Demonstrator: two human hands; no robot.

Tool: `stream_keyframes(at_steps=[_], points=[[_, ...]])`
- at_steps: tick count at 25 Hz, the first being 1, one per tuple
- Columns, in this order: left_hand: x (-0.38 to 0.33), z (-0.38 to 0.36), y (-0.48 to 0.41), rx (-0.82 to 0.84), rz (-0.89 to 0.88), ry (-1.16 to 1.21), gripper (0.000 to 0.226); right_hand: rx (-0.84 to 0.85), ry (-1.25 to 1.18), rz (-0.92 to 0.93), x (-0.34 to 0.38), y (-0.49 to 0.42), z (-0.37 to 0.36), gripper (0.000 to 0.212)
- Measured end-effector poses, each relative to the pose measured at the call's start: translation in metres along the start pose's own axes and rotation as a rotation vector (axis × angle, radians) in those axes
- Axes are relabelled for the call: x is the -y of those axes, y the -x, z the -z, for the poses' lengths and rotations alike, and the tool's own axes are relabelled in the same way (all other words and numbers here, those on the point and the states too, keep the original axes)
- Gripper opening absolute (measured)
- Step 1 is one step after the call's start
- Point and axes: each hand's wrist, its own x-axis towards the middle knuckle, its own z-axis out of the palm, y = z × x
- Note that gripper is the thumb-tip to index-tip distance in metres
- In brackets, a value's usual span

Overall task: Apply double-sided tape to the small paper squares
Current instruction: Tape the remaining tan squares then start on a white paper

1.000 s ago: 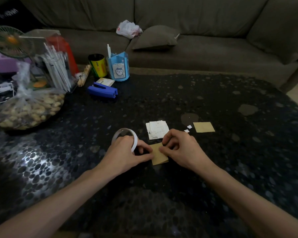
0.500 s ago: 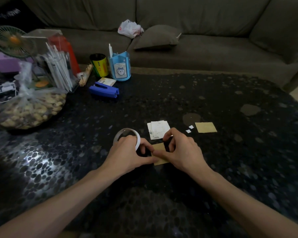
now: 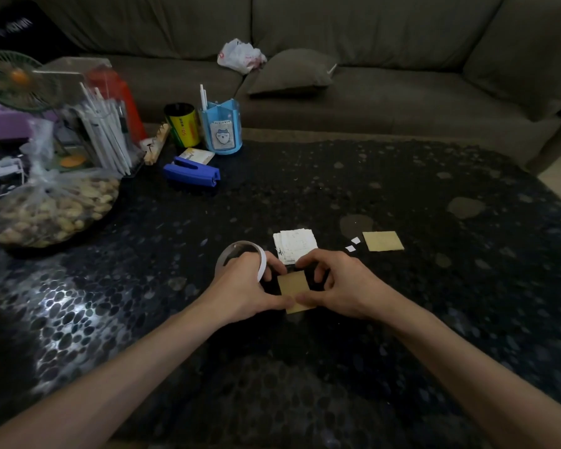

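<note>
Tan square (image 3: 292, 288) lies flat on the dark pebbled desk (image 3: 272, 384), right between the two hands, which are close together, thumb tips almost meeting at its near edge. The left hand (image 3: 240, 291) has its fingers curled through the roll (image 3: 237, 259) of white tape, which sits just left of the square, and its thumb presses the near left corner. The right hand (image 3: 344, 286) curls over the square from the right, with the thumb on the near edge and the forefinger bent down at the far edge. Whether tape lies on the square cannot be told.

Just beyond the fingers is a white paper stack (image 3: 294, 246). To its right lie two white scraps (image 3: 353, 245) and, just beside them, a second square (image 3: 382, 241), well apart from the hands. Farther back on the left are a blue stapler (image 3: 191, 173), a yellow can (image 3: 182, 128) and a blue holder (image 3: 221, 131), with a bag of nuts (image 3: 46, 212) at the far left. A sofa (image 3: 402, 102) stands behind the desk.
</note>
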Motion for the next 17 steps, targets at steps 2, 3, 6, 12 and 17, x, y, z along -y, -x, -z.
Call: stream_keyframes(at_steps=[2,3,6,12,17], points=[[-0.002,-0.001,0.0,0.004,-0.016,0.025,0.044,-0.005,-0.024,0.012,-0.002,-0.001,0.001,0.053],[-0.001,-0.001,0.0,0.009,-0.023,0.046,0.042,0.0,-0.041,0.005,-0.002,-0.001,0.001,0.05],[0.001,0.0,0.0,0.023,-0.029,0.118,0.041,-0.011,-0.047,-0.022,-0.003,-0.002,-0.002,0.033],[-0.001,0.004,-0.001,-0.02,-0.026,0.193,0.04,-0.048,-0.098,0.054,-0.003,-0.003,-0.001,0.007],[-0.015,0.011,0.006,-0.12,0.099,0.625,0.012,-0.118,-0.473,0.085,0.005,0.0,-0.005,0.009]])
